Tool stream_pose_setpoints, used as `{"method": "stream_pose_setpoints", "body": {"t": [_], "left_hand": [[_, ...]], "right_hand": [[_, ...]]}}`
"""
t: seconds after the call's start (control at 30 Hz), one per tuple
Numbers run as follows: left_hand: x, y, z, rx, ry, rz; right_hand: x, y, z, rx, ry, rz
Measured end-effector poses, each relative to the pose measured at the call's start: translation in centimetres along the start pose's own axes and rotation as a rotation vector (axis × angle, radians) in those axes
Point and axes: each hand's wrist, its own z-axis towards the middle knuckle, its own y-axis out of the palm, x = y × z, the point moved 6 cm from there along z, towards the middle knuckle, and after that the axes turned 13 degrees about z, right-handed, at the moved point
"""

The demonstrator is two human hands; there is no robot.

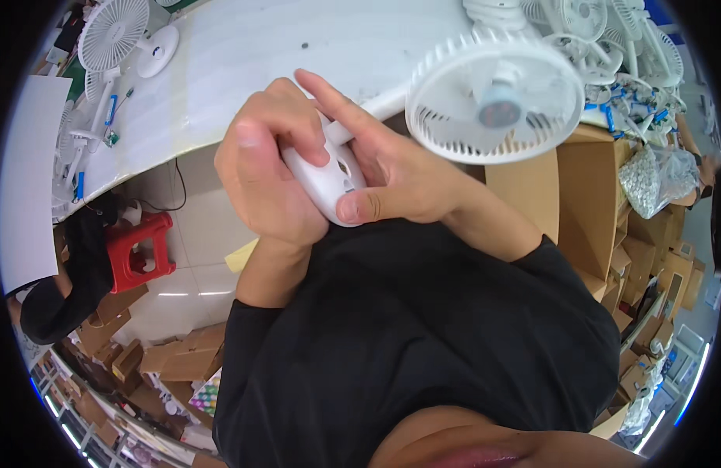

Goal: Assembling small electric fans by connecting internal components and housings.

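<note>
Toward eleven o'clock from the middle I see the left hand (pixel 271 160), fingers curled, and the right hand (pixel 403 175), thumb pressing, both clamped on the white oval plastic base (pixel 317 187), its round white caged fan head (pixel 497 113) apparently already joined at two o'clock, its small dark opening (pixel 345 168) perhaps still unfinished.

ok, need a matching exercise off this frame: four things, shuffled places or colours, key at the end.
Things:
1. fan base
2. stool
3. shirt
4. plastic bag

Places or colours:
A. black
B. right of the cardboard
C. between left hand and right hand
D. red

Pairs: 1-C, 2-D, 3-A, 4-B
</note>
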Motion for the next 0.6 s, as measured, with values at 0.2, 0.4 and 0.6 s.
{"method": "stream_pose_setpoints", "body": {"t": [0.2, 0.4, 0.6], "left_hand": [[-1.1, 1.2, 1.5, 0.147, -0.292, -0.301], [-1.2, 1.0, 1.3, 0.048, -0.075, -0.034], [-7.0, -0.6, 1.4, 0.399, -0.459, -0.256]], "right_hand": [[-1.9, 0.5, 0.7, -0.080, -0.349, -0.239], [-2.9, 0.1, 0.8, -0.104, -0.294, -0.346], [-3.6, -1.9, 2.1, 0.049, -0.370, -0.604]]}}
